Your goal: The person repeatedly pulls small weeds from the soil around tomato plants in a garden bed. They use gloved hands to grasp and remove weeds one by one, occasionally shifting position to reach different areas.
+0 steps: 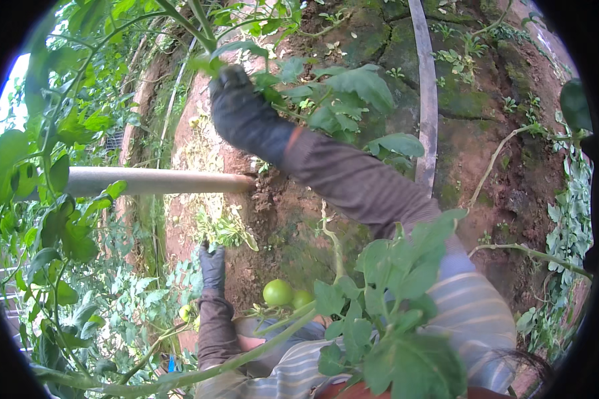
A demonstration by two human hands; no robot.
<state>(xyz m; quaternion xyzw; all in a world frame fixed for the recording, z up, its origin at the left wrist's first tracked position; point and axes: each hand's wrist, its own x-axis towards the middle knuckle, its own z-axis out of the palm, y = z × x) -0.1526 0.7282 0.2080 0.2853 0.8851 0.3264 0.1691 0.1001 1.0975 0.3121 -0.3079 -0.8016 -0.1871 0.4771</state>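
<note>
My right hand, in a dark glove, reaches to the upper middle, its fingers closed around a green tomato stem at its lower end. Motion blurs this hand a little. Broad tomato leaves spread beside its wrist. My left hand, also in a dark glove, is lower down at the left of my body. Its fingers point away from me and look slightly apart, close to a clump of pale green weeds; no hold on it shows. Green tomatoes hang near my left forearm.
A pale round pole crosses from the left between my hands. A thin grey strip runs over mossy soil on the right. Tomato foliage covers part of my body, and a long bent stem passes close in front.
</note>
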